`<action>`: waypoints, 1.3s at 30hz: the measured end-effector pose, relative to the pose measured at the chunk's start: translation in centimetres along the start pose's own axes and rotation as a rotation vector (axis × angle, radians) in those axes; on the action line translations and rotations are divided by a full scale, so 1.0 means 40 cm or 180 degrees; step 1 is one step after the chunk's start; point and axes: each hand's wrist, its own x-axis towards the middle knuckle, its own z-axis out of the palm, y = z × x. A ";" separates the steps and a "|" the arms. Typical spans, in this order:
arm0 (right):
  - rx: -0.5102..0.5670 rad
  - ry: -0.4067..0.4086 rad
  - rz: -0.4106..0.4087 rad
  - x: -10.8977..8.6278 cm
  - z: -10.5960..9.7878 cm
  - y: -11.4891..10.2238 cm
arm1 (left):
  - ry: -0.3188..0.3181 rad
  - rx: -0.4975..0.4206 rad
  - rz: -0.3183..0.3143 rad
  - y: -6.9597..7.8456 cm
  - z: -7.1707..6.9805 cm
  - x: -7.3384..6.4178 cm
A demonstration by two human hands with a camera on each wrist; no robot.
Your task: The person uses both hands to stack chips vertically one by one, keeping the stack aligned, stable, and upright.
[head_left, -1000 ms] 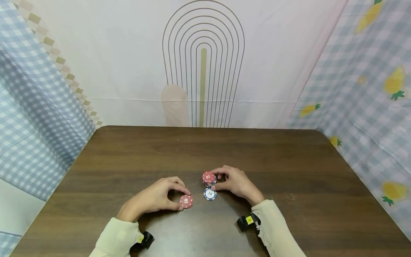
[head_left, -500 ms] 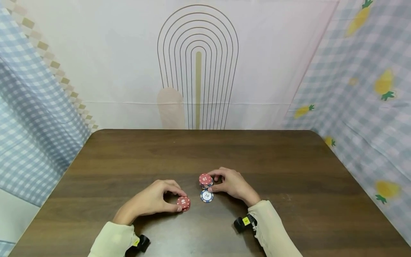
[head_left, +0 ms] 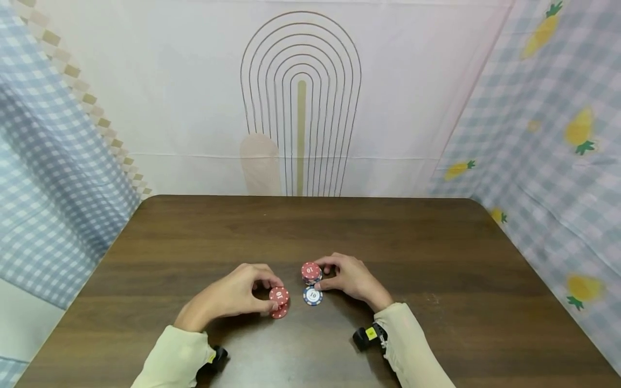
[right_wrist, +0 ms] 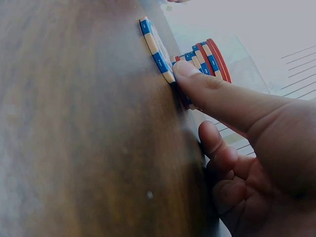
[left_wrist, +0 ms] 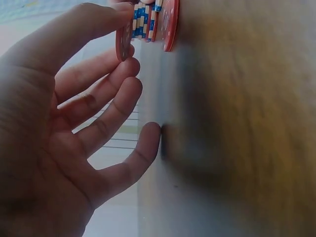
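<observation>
My left hand pinches a red poker chip between thumb and fingers. That chip is held up over a second red chip lying on the table; in the left wrist view a gap shows between the held chip and the lower chip. To the right, my right hand holds a stack of poker chips, red on top with blue-and-white ones below, thumb at its front and index finger behind. A blue-and-white chip lies flat just in front of the stack, near the thumb tip.
The brown wooden table stretches around both hands. A white patterned cloth hangs behind its far edge. Checked cloths hang at the left and right. Each wrist wears a small black camera, such as the right one.
My left hand has raised the upper red chip off the other, uncovering the lower red chip. The right hand stays at the stack. The head view has shifted slightly.
</observation>
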 end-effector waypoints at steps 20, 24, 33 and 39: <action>0.0089 0.0006 0.0059 -0.008 0.007 0.002 | 0.0336 0.0418 -0.0169 0.032 -0.011 0.081; 0.0055 0.0008 0.0049 -0.003 0.003 -0.001 | 0.0375 0.0449 -0.0223 0.036 -0.017 0.102; 0.0034 -0.0023 0.0006 -0.002 0.009 -0.005 | 0.0399 0.0382 -0.0122 0.034 -0.008 0.133; 0.0026 0.0012 -0.0009 -0.001 0.008 0.001 | 0.0370 0.0401 -0.0074 0.028 0.010 0.148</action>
